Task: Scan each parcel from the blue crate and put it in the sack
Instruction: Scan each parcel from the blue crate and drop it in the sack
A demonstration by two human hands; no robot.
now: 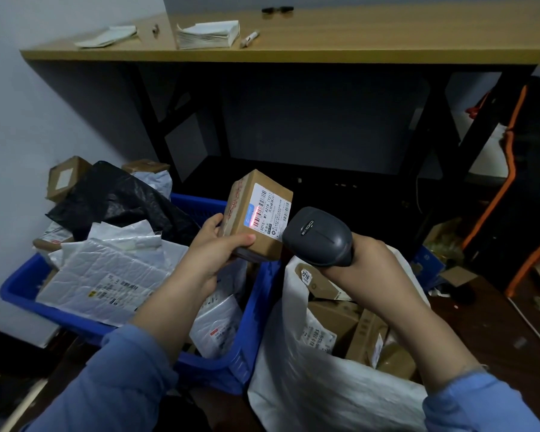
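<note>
The left hand (214, 246) grips a brown parcel (253, 224) above the blue crate (258, 310) rim, beside the open white sack (309, 394). The right hand (374, 263) grips a scanner (320, 235), its red light crossing the label (270, 210) marked "A21A".

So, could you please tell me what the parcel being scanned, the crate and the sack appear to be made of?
Parcel: brown cardboard, matte, taped, with a paper label. Crate: blue plastic, smooth, glossy rim. Sack: white, probably woven plastic; creases stiffly, though the weave is blurred.
</note>
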